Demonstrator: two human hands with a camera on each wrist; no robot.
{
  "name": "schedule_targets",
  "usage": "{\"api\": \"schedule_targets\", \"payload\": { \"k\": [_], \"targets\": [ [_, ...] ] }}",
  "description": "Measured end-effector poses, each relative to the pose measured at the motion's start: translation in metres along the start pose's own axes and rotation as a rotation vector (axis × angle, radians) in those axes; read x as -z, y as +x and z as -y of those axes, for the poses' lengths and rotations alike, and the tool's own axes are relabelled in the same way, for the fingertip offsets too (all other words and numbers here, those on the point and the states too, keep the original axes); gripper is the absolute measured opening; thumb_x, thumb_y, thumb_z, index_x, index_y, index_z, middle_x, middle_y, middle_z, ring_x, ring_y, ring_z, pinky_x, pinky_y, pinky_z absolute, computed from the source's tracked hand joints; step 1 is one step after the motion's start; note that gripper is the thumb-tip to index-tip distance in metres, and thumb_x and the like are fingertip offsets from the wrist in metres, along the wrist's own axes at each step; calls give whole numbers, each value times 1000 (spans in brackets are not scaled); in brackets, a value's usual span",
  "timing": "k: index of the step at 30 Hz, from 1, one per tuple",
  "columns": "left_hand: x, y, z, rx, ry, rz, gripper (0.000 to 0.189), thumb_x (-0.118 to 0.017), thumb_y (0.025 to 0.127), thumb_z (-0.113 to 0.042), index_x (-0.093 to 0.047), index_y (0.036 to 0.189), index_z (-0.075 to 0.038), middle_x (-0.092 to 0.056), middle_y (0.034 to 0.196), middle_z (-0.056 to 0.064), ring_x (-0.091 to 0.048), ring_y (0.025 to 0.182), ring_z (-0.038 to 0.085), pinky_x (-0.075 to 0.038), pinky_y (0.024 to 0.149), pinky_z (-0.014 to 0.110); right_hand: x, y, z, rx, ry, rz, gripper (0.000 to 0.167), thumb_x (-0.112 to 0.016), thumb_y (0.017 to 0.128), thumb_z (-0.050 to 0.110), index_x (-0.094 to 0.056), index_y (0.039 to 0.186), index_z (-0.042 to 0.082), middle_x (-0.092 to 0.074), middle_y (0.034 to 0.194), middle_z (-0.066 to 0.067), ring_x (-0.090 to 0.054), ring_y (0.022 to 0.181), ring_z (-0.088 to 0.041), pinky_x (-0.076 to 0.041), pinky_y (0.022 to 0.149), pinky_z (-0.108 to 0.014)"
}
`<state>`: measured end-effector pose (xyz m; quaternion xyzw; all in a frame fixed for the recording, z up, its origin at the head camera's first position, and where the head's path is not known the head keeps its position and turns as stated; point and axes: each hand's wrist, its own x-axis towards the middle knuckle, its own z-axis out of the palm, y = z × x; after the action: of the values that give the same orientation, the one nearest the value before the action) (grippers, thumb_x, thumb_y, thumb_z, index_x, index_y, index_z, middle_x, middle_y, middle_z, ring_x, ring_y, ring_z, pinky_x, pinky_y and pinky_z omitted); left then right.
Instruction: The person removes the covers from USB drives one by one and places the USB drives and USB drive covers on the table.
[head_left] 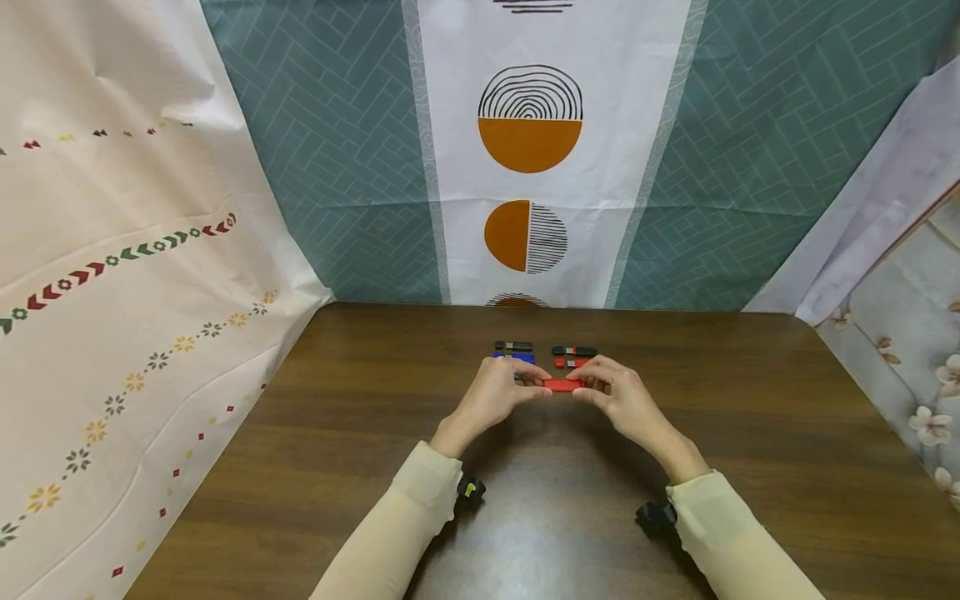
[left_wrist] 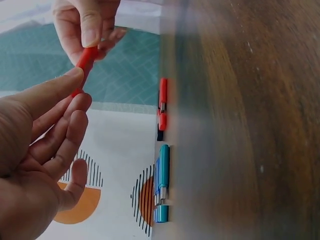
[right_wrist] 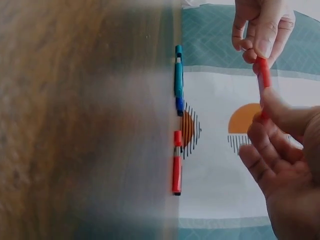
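Between both hands, held up above the table, is a red USB flash drive (head_left: 562, 385) with no metal plug showing. My left hand (head_left: 504, 388) pinches its left end between thumb and fingers. The right hand (head_left: 617, 395) pinches the other end the same way. In the left wrist view the thumb lies along the red flash drive (left_wrist: 87, 56), its lower part hidden by the fingers. Just beyond the hands lie a second red flash drive (head_left: 581, 363) and a blue one (head_left: 516, 358). A teal flash drive (left_wrist: 164, 165) rests near the blue one, mostly hidden by my left hand in the head view.
Behind those lie a black flash drive (head_left: 517, 346) on the left and a black-and-red one (head_left: 585, 352) on the right. Metal plugs show beside caps. The brown wooden table (head_left: 315, 467) ends at a patterned cloth backdrop (head_left: 360, 167).
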<state>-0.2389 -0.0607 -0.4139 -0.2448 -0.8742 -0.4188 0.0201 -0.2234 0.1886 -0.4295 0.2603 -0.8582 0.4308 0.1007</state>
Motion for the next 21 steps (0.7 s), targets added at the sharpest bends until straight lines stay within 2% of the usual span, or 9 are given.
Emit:
{"api": "schedule_targets", "payload": {
  "k": [6, 11, 14, 21],
  "targets": [
    [16, -1, 5, 49, -12, -92, 15, -83, 89, -25, -83, 102, -17, -73, 83, -11, -68, 82, 17, -50, 67, 27, 15, -1, -10, -40, -13, -112, 20, -78, 89, -1, -77, 109, 1, -66, 101, -7, -51, 73, -13, -43, 60, -25],
    [17, -1, 5, 44, -13, -48, 18, -83, 90, -28, -83, 106, -18, -74, 87, -12, -65, 85, 10, -52, 72, 28, 13, 0, -11, -39, 5, -86, 21, -79, 89, 0, -77, 110, 2, -67, 101, -7, -52, 72, -14, -44, 60, -25],
    [13, 0, 3, 41, -17, -52, 18, -83, 90, -26, -83, 106, -17, -74, 87, -11, -64, 85, 7, -50, 71, 27, 12, 0, -10, -61, -5, -102, 20, -80, 89, 1, -77, 109, 3, -66, 99, -6, -52, 73, -15, -43, 62, -24],
    [5, 2, 6, 20, 4, -64, 21, -84, 89, -21, -83, 109, -15, -76, 89, -8, -65, 84, 7, -43, 60, 22, 15, 0, -11, -117, -56, -124, 21, -80, 91, 7, -77, 111, 3, -65, 98, -7, -53, 76, -19, -42, 64, -24]
  ]
}}
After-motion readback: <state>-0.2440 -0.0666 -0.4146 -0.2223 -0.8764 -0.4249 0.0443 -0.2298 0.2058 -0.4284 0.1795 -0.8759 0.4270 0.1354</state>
